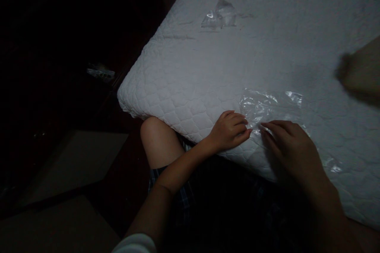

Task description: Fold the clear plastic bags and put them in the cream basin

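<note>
A clear plastic bag [268, 106] lies flat on the white quilted mattress [190, 71] near its front edge. My left hand [229, 130] rests on the mattress with its fingers curled and pinched on the bag's left edge. My right hand [292, 148] lies on the bag just to the right, fingers stretched toward the left hand and pressed on the plastic. The two sets of fingertips nearly meet.
A second crumpled piece of clear plastic [220, 16] lies farther back on the mattress. A blurred tan object [362, 73] sits at the right edge. My bare knee [157, 138] is against the mattress corner. The floor to the left is dark, with a small object [100, 72].
</note>
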`<state>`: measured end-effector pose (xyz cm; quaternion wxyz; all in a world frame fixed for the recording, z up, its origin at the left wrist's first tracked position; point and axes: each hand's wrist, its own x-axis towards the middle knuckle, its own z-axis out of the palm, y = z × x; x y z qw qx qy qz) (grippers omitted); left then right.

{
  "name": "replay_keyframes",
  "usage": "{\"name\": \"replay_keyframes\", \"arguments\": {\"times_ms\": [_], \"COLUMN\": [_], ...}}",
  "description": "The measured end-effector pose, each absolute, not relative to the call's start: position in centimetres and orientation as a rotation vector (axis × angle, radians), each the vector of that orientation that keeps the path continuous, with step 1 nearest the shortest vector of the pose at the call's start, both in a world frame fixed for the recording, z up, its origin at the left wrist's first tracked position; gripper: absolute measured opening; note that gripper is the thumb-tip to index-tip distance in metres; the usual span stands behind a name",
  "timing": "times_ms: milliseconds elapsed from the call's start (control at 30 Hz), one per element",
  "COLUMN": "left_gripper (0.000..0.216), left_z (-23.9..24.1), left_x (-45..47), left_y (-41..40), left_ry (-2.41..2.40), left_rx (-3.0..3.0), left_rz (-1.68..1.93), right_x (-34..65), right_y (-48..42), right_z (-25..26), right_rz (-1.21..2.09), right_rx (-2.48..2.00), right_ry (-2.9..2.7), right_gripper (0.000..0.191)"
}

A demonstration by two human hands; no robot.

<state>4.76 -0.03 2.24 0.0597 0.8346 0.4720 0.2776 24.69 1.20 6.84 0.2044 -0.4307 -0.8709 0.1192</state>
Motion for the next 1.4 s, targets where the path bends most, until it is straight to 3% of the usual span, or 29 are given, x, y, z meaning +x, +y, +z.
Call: {"name": "replay_keyframes", "arguments": {"times_ms": [367,800,1400], "left_gripper": [0.022,0.021,0.019], "left_z": [2.2,1.2,1.4], "left_x": [4.8,4.6,4.1], "left_y": [-0.2,-1.5,-1.3], "left_ry": [1.316,1.183,1.159], "left_rx": [2.492,2.755,2.771], "left_rz": [1.174,0.812,0.82], "right_x": [25.3,25.7,25.2], "right_y": [1.7,2.0,1.5], "right_z": [5.3,4.4,5.9], "right_rz": [0.319,0.341,0.418], "right_rx": [-1.132,-1.141,-1.258], "right_ry": [-2.522,-2.493,-2.261], "right_gripper": [0.035,0.035,0.033]}}
